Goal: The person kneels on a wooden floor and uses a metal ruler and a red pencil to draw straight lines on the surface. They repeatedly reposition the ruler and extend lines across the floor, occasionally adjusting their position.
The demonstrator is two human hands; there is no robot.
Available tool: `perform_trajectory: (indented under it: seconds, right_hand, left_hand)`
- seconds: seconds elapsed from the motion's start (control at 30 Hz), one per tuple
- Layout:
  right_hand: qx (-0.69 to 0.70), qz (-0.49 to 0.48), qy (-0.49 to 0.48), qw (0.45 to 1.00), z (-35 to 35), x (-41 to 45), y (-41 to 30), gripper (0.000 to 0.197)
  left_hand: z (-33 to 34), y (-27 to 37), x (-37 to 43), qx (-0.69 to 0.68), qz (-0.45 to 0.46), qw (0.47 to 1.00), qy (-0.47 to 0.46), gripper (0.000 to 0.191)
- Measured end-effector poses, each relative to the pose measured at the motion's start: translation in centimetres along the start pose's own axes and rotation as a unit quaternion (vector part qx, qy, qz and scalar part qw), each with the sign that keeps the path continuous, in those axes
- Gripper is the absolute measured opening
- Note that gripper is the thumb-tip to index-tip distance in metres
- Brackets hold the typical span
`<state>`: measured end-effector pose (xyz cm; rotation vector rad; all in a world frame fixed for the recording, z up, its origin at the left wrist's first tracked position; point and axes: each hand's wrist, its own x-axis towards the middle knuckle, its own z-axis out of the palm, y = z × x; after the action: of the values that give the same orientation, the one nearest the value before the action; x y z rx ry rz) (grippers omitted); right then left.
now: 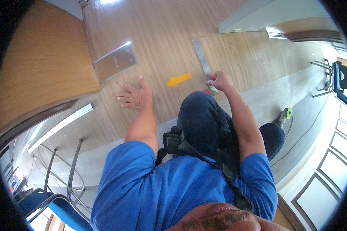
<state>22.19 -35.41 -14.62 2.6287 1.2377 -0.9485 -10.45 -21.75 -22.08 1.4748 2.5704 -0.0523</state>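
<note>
My left hand (134,95) rests palm down on the wood-look floor (162,109), fingers spread, holding nothing. To its right, a yellow arrow (179,79) lies flat on the floor and points left. My right hand (222,81) grips a small red tool (212,76), mostly hidden by the fingers, at the edge of a metal square (201,56). The square's long blade reaches away from me, and its stock (214,91) is close to my knee. Another bit of red (206,92) shows beside the stock; I cannot tell whether it is a separate thing.
A shiny metal plate (117,62) is set in the floor by a wooden panel (46,63). An angle grinder (284,115) with a green disc lies by my right leg, its cord trailing. Metal-legged chairs (70,170) stand at left and right. A long white strip (63,124) lies at left.
</note>
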Motion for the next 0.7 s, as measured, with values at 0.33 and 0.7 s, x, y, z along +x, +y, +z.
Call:
perform_trajectory:
  seconds: [0.33, 0.7]
  right_hand:
    - [0.108, 0.052, 0.122, 0.985, 0.3, 4.4, 3.4, 0.053]
    - [0.146, 0.021, 0.14, 0.979, -2.6, 8.0, 3.3, 0.056]
  left_hand:
    - [-0.6, 0.2, -0.5, -0.016, 0.012, 1.0, 0.0, 0.104]
    - [0.3, -0.3, -0.6, 0.03, 0.018, 0.998, 0.055, 0.098]
